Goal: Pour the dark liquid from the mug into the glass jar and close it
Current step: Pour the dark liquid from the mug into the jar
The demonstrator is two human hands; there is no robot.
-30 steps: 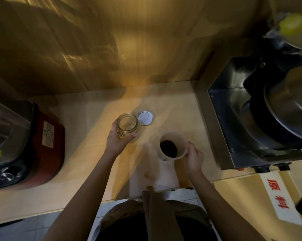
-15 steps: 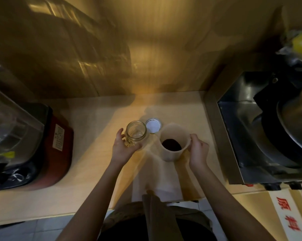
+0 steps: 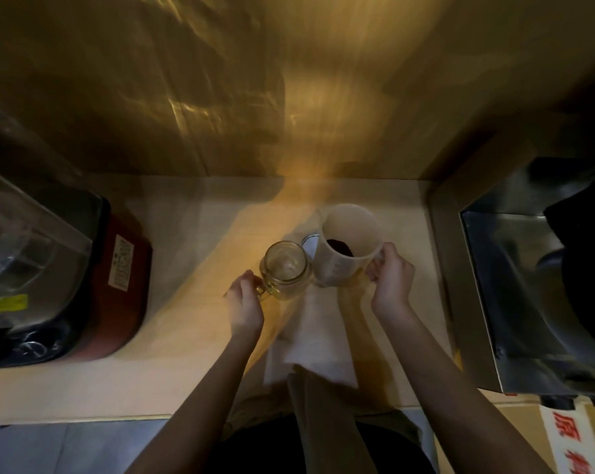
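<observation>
An empty glass jar [image 3: 285, 268] with a side handle stands upright on the counter, mouth open. My left hand [image 3: 244, 304] grips its handle from the left. A pale mug [image 3: 346, 248] with dark liquid at its bottom is lifted and leans toward the jar, its side almost touching the jar's rim. My right hand [image 3: 390, 282] holds the mug's handle on the right. The jar's round lid [image 3: 309, 241] lies flat behind, half hidden between jar and mug.
A white paper towel [image 3: 309, 340] lies on the wooden counter [image 3: 186, 241] under the hands. A red and black blender [image 3: 60, 275] stands at the left. A steel machine [image 3: 535, 285] fills the right side. A wooden wall rises behind.
My right hand has lifted the mug and brought it up beside the jar, tilted toward it. My left hand shifted from the jar's body to its handle.
</observation>
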